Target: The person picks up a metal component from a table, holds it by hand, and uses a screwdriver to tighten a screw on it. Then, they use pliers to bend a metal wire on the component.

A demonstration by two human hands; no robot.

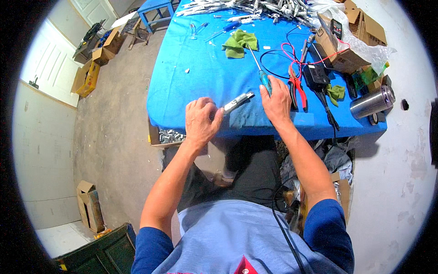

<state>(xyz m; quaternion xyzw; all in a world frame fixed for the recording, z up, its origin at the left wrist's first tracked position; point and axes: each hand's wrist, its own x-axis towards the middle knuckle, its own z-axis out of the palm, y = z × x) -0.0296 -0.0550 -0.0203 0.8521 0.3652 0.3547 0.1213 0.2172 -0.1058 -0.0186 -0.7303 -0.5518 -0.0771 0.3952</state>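
Observation:
My left hand (200, 119) is closed near the front edge of the blue-covered table, its thumb and fingers pinching the lower end of a short silver metal part (237, 103). The part slants up to the right and has a dark tip. In my right hand (277, 101) is a screwdriver (264, 81) with a teal handle, its long thin shaft pointing away toward a crumpled green cloth (240, 44). Red-handled pliers (297, 90) lie just right of my right hand. The screwdriver's tip is beside the cloth, apart from the metal part.
A heap of silver metal parts (255, 8) covers the table's far end. At the right are a black power adapter (315, 76) with cables, an open cardboard box (340, 50) and a steel tumbler (372, 102). A box of small metal pieces (169, 136) sits below the left front edge.

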